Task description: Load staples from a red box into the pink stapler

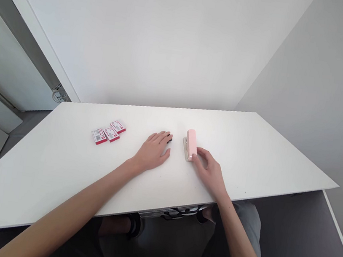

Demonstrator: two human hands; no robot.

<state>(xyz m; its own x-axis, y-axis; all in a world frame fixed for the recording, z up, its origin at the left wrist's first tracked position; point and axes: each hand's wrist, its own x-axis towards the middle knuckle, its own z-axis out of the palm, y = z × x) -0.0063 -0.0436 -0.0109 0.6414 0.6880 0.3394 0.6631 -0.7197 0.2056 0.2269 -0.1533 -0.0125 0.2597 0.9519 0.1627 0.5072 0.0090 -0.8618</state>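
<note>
A pink stapler (191, 144) with a pale base stands on the white table, its long side pointing away from me. My right hand (209, 168) is closed on its near end, thumb on one side and fingers on the other. To the left of the stapler, my left hand (154, 149) lies palm down with its fingers stretched out. A small black object (169, 138) shows from under those fingertips; most of it is covered, so I cannot tell its kind.
Several small red-and-white boxes with printed labels (112, 134) lie together on the left part of the white table (269, 159). A white wall (171, 39) rises behind the far edge. My legs are below the near edge.
</note>
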